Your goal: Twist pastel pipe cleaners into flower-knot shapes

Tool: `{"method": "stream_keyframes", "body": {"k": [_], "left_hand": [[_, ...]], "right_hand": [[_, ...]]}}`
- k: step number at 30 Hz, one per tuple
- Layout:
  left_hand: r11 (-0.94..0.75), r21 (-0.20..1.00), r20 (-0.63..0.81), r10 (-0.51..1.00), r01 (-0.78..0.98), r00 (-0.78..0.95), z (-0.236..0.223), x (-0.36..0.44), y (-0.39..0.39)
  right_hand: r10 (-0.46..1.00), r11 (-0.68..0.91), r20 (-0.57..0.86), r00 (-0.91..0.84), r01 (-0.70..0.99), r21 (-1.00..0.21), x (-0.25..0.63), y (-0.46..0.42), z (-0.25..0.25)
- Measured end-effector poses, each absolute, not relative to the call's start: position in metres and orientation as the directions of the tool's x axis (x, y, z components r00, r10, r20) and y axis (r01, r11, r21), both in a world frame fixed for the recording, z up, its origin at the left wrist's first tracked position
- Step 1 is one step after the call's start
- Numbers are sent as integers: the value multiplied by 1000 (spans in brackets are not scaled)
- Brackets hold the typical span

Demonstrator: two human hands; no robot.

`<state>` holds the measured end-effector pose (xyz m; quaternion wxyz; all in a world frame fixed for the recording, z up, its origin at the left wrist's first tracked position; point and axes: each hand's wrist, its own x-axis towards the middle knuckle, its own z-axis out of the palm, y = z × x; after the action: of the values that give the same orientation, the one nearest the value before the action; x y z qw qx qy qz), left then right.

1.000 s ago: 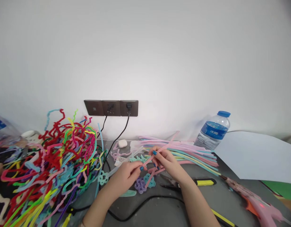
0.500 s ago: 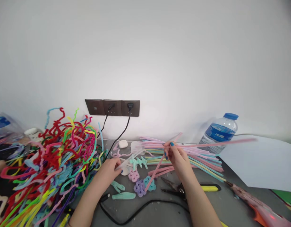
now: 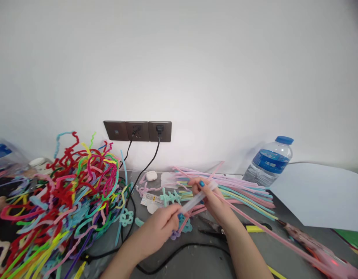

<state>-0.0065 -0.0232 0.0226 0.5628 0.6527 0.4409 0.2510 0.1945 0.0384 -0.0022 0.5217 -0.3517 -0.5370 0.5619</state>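
Head view: above the tabletop [image 3: 205, 263], short of its back edge, your left hand [image 3: 158, 230] pinches a translucent strip [image 3: 194, 202] whose far end crosses your right hand [image 3: 215, 201], which grips a long pink stem [image 3: 286, 243]. Light fingertips should hold both without crushing the fuzz.

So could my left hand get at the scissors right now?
Probably not easily: your left hand holds a clear stick, and your right forearm crosses over part of the scissors.
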Motion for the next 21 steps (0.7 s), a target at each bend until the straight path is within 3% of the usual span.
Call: {"method": "stream_keyframes", "body": {"k": [3, 8, 13, 16, 21], "left_hand": [[112, 966, -227, 799, 233, 556, 19, -2, -25], [261, 960, -280, 854, 104, 439, 6, -13, -13], [265, 958, -201, 891, -107, 406, 12, -24, -6], [231, 945, -145, 931, -232, 336, 21, -29, -2], [268, 942, -182, 914, -202, 362, 27, -40, 0]], "right_hand": [[976, 126, 153, -155, -168, -978, 192, 36, -3], [987, 153, 157, -11, -167, -974, 195, 43, -5], [986, 163, 137, 95, -381, -910, 204, 51, -3], [972, 204, 136, 189, -407, -890, 214, 53, -2], [971, 224, 167, 172, -396, -891, 227, 49, 6]]}}
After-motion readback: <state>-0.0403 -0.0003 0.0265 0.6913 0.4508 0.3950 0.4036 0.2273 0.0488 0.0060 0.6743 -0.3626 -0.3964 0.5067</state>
